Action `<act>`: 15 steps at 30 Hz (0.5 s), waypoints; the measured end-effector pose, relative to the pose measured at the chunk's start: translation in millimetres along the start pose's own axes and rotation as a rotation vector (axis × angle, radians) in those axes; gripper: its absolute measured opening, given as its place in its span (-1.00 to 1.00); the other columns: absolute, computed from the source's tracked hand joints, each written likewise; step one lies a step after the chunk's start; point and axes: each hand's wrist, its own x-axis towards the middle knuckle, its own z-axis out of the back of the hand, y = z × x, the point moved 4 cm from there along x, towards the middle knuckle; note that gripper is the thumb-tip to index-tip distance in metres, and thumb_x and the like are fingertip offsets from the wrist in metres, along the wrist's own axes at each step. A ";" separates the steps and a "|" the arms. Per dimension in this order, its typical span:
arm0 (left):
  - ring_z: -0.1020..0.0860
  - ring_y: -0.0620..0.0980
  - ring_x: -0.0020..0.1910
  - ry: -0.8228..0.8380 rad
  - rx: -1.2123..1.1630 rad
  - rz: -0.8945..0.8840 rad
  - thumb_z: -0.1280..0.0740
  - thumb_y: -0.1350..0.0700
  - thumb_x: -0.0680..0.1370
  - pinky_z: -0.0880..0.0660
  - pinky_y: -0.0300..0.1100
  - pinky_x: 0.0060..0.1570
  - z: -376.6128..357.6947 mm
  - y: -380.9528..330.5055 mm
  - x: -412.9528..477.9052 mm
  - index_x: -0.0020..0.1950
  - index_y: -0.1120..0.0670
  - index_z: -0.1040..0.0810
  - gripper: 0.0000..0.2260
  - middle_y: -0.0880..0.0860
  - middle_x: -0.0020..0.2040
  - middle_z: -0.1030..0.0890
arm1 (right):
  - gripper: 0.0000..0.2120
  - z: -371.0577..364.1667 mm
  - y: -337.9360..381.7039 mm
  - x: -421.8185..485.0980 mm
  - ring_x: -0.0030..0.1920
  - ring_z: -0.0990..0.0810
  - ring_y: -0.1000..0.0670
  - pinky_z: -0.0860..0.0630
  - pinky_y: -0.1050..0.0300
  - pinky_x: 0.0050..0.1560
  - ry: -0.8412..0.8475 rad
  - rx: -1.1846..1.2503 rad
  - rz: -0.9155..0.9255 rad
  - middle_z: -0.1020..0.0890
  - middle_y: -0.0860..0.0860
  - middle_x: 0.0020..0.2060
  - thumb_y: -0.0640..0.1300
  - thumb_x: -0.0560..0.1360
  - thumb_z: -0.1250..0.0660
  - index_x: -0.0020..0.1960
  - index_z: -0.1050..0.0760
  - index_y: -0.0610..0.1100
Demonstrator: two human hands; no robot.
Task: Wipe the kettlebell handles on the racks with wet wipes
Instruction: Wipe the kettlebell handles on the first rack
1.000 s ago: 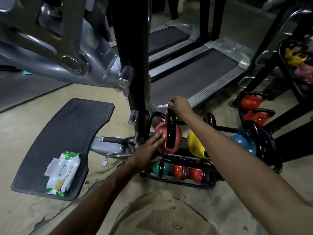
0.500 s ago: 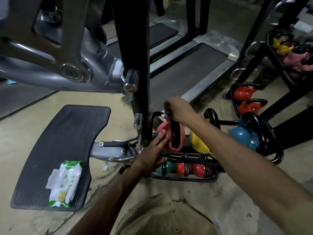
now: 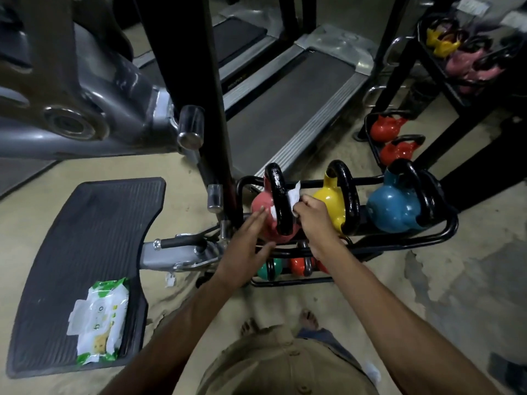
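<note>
Low black rack on the gym floor, top tier holding three kettlebells in a row: pink kettlebell at the left end, yellow kettlebell in the middle, blue kettlebell at the right, each with a thick black loop handle standing upright. Smaller bells sit on the tier beneath, partly hidden. Right hand has its grip closed on a white wet wipe, pinched against the right side of the pink bell's handle; part of the wipe shows through the loop on the far side. Left hand is spread, fingers apart and flat against the pink body, holding nothing, apparently steadying it. Wipe pack lies well off to the left on a ribbed black foot plate of a nearby machine, flap lifted. Further kettlebells on a second rack to the right, beyond reach. Handling judgement: the bell is likely heavy, rigid and stable in its cradle, so no lift is needed; a bracing palm on the body should suffice. The handle looks glossy and may turn slick once wet. The wipe is limp and thin and likely to bunch or tear on rough paint, so best wrapped round the handle and drawn along the loop, including the inner curve.
</note>
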 end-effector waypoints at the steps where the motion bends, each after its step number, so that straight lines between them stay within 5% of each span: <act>1: -0.29 -0.25 0.53 -0.107 -0.023 -0.018 -0.44 0.18 0.59 -0.25 -0.25 0.53 6.1 -9.2 -4.0 0.63 0.02 -0.28 -0.35 -0.14 0.55 -0.32 | -0.79 6.1 -3.3 -7.0 -0.13 -0.64 -0.14 -0.55 -0.11 -0.02 0.021 -0.056 0.054 -0.73 -0.15 -0.12 -0.14 0.50 -0.27 0.00 -0.65 -0.16; 4: -0.36 -0.27 0.46 -0.308 -0.075 -0.063 -0.38 0.26 0.60 -0.30 -0.33 0.45 20.9 -41.6 -10.9 0.55 0.07 -0.40 -0.48 -0.08 0.47 -0.44 | -0.85 25.3 1.2 -19.3 -0.02 -0.71 -0.16 -0.60 -0.15 0.08 -0.016 -0.156 0.218 -0.75 -0.06 -0.08 -0.10 0.57 -0.36 0.04 -0.68 -0.09; 9: -0.41 -0.08 0.48 -0.341 -0.066 -0.179 -0.37 0.28 0.60 -0.37 -0.08 0.48 25.2 -92.4 6.3 0.52 0.13 -0.44 -0.52 0.00 0.45 -0.47 | -0.86 53.6 41.4 -19.1 0.02 -0.71 0.00 -0.62 -0.04 0.11 -0.006 -0.215 0.382 -0.75 0.04 -0.05 -0.14 0.63 -0.36 0.11 -0.69 -0.08; 15: -0.38 -0.14 0.50 -0.265 0.020 -0.202 -0.41 0.20 0.59 -0.21 -0.34 0.48 -13.9 -131.2 46.4 0.51 0.10 -0.45 -0.51 -0.02 0.49 -0.45 | -0.86 102.0 107.8 23.5 0.01 -0.68 0.09 -0.58 0.19 0.09 -0.082 -0.488 0.684 -0.72 0.06 -0.03 -0.16 0.57 -0.42 0.09 -0.71 -0.11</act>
